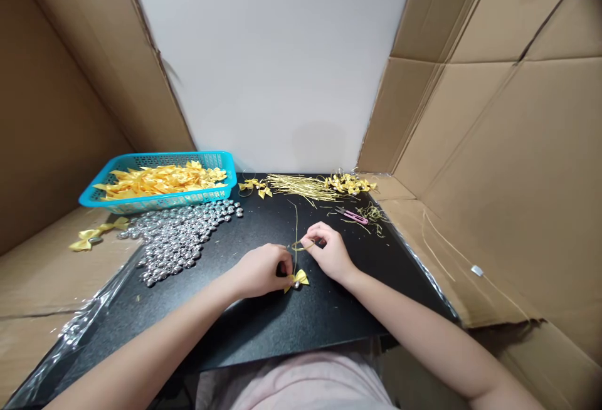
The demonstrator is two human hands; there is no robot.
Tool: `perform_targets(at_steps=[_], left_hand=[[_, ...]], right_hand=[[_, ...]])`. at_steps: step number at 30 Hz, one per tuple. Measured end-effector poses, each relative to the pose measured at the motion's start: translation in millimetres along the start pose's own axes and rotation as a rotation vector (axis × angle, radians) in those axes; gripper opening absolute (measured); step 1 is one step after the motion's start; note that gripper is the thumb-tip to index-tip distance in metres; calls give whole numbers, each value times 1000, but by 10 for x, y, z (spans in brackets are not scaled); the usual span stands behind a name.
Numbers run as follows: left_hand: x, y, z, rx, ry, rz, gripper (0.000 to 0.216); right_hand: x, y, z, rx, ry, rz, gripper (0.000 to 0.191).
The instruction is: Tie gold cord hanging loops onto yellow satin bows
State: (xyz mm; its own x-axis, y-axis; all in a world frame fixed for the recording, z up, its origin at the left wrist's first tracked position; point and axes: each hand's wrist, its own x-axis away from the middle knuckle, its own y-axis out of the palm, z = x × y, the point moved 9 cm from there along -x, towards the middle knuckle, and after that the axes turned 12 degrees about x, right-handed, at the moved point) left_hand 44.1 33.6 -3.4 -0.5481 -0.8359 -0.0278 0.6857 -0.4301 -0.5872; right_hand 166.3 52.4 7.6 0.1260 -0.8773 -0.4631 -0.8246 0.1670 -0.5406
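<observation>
Black surface boxed in by cardboard. My left hand pinches a yellow bow with a bell, mid-surface, right hand grips the gold thread looped above it. Looks like tying; next I'd pull the loop snug, gently

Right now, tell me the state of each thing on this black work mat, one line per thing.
Left hand: pinching a yellow bow on the mat.
Right hand: fingers closed on a gold cord looped above the bow.
Blue basket: filled with yellow bows.
Silver bells: loose heap, spread flat.
Pink snips: lying flat, untouched.
Gold cord bundle: lying at the far edge.
</observation>
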Motion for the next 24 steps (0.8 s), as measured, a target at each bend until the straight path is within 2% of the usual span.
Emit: perform_targets(at_steps=[4, 8, 13, 21, 24], left_hand=[[-37, -8, -137, 171, -67, 11, 11], [-102, -104, -247, 388, -99, 119, 14], [-142, -204, -255, 600, -55, 242, 22], [-42, -298, -185, 645, 20, 423, 24], [-22, -297, -210, 709, 0, 467, 30]], right_hand=[[21, -22, -45, 0, -5, -10, 12], [24, -60, -105, -28, -51, -12, 11], [9, -28, -84, -93, -69, -28, 10], [17, -55, -94, -129, -60, 43, 10], [25, -85, -126, -119, -71, 69, 10]])
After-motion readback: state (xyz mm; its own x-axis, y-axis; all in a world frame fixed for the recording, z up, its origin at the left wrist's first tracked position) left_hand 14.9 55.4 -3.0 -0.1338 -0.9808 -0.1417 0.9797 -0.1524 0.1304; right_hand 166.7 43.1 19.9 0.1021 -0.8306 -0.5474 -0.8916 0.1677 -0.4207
